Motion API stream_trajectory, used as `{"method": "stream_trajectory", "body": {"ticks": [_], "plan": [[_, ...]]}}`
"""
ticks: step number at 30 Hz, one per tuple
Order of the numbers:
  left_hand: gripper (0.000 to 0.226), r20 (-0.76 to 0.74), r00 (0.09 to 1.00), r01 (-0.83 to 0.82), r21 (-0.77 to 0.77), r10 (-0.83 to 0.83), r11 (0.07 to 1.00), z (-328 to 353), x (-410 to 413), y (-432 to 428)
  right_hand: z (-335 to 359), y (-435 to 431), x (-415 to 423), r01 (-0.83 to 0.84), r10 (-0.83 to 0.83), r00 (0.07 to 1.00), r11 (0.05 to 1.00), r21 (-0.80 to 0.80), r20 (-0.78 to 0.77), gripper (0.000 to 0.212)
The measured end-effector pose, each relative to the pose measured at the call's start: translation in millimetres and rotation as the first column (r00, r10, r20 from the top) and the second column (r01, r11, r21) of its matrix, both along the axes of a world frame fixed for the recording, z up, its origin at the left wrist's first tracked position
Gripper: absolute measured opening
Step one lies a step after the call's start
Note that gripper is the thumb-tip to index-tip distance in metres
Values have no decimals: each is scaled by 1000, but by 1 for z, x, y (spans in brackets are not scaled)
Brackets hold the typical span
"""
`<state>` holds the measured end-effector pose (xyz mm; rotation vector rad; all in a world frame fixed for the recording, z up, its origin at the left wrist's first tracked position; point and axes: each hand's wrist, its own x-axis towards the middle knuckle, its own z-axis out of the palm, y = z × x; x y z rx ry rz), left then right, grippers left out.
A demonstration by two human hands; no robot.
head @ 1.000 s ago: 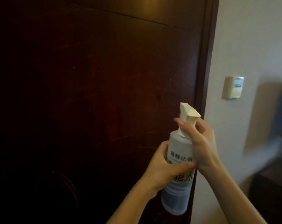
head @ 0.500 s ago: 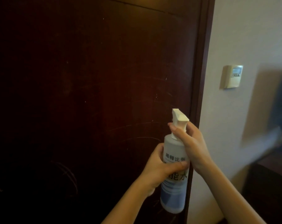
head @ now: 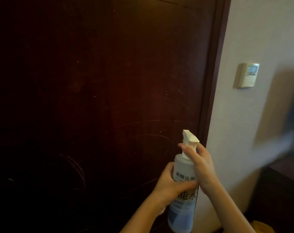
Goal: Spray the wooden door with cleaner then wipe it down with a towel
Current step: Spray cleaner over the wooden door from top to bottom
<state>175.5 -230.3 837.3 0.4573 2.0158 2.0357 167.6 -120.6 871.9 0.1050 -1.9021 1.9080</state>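
Both hands grip the spray bottle [head: 183, 185]: left hand [head: 172, 187] round its body, right hand [head: 201, 167] on the trigger; the nozzle sits near the door [head: 100, 98] edge, so mist may hit the wall [head: 244, 123].

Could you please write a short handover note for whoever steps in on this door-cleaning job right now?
Left hand: wrapped around the body of the spray bottle, steadying it.
Right hand: at the bottle's neck, a finger across the white trigger head.
The bottle is upright near the right edge of the wooden door, nozzle pointing towards the door.
Done: hard to judge; the door shows faint curved streaks, but I cannot tell whether they are spray or scratches.
Left: spray the door, then wipe it. No towel is in view, so find one first.
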Motion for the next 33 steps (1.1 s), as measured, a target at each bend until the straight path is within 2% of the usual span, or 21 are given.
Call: {"method": "stream_trajectory", "body": {"ticks": [2, 6, 12, 16, 23, 27, 33], "plan": [[47, 23, 1000, -6, -8, 6, 1000, -5, 3, 0, -6, -1, 2, -8, 7, 1000, 1000, 23, 28, 15], [49, 71, 997, -30, -28, 32, 999, -21, 12, -6, -21, -7, 9, -58, 56, 994, 998, 13, 96, 26], [58, 104, 992, -69, -88, 78, 994, -46, 28, -24, -51, -28, 20, -24, 25, 994, 1000, -7, 107, 14], [60, 127, 987, -89, -85, 99, 992, -59, 37, -39, -67, -42, 26, -49, 47, 996, 999, 20, 77, 30], [64, 186, 965, -171, -75, 182, 982, -73, 41, -67, -82, -70, 22, -173, 170, 981, 985, 22, 90, 39], [73, 217, 952, -204, -81, 217, 976, -77, 43, -83, -91, -88, 18, -221, 220, 969, 975, -1, 115, 33], [71, 290, 901, -322, -52, 322, 945, -90, 58, -120, -107, -128, 22, -357, 353, 924, 934, 4, 145, 23]]}}
